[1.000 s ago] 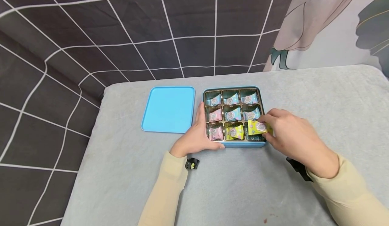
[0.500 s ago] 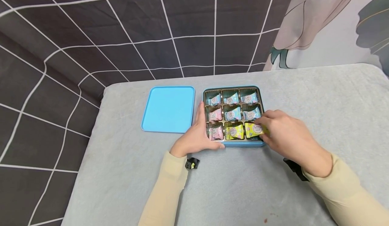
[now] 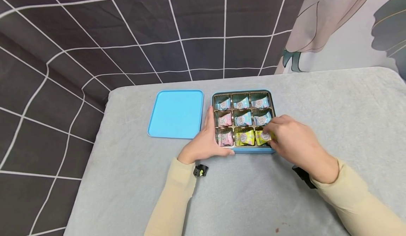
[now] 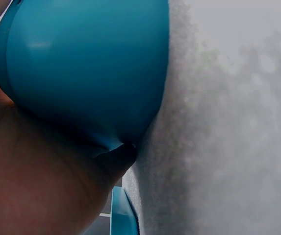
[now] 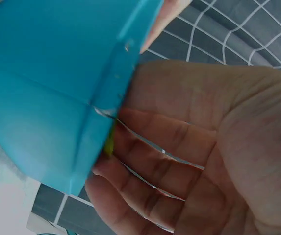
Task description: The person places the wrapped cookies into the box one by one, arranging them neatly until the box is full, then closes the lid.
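A blue tin (image 3: pixel 253 151) with a nine-hole insert stands on the grey cloth. Its compartments hold wrapped candies, such as a light blue candy (image 3: pixel 242 103), a pink candy (image 3: pixel 225 138) and a yellow candy (image 3: pixel 245 137). My left hand (image 3: pixel 206 140) braces the tin's front left corner, fingers straight along the side and thumb along the front wall. At the front right compartment my right hand (image 3: pixel 295 140) pinches another yellow candy (image 3: pixel 261 137), partly hidden by the fingers. A sliver of yellow wrapper (image 5: pixel 110 143) shows past the tin's rim in the right wrist view.
The blue lid (image 3: pixel 176 114) lies flat just left of the tin. Behind the cloth-covered table (image 3: pixel 136 179) hangs a dark curtain (image 3: pixel 203 24) with white grid lines, which also runs along the left side.
My right hand has moved left and slightly down, bringing the yellow candy from over the tin's right edge into the front right compartment. The left hand stays at the corner.
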### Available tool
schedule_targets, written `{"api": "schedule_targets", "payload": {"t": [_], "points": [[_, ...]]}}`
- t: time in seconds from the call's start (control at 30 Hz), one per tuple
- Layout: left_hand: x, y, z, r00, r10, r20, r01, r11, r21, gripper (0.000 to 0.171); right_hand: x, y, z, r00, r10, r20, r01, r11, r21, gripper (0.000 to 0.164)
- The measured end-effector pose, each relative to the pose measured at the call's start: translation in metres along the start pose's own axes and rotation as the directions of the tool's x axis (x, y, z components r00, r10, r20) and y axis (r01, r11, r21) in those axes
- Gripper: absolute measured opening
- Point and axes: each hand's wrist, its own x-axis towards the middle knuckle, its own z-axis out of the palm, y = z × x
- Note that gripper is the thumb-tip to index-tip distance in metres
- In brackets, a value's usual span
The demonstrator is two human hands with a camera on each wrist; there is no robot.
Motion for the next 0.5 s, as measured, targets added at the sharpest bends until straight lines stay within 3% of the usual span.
{"api": "schedule_targets", "payload": {"t": [0.33,0.5], "points": [[0.0004,0.0004,0.0006,1.000,0.001,-0.005,-0.001,1.000,0.011,0.150,0.0039,0.0047,0.0049,0.998,-0.060,-0.004,0.060,0.995,0.075,0.018],[0.0007,0.0005,0.0008,1.000,-0.001,-0.006,0.001,1.000,0.006,0.150,0.0047,0.0048,0.0057,0.999,-0.040,0.016,0.038,0.994,0.099,0.016]]}}
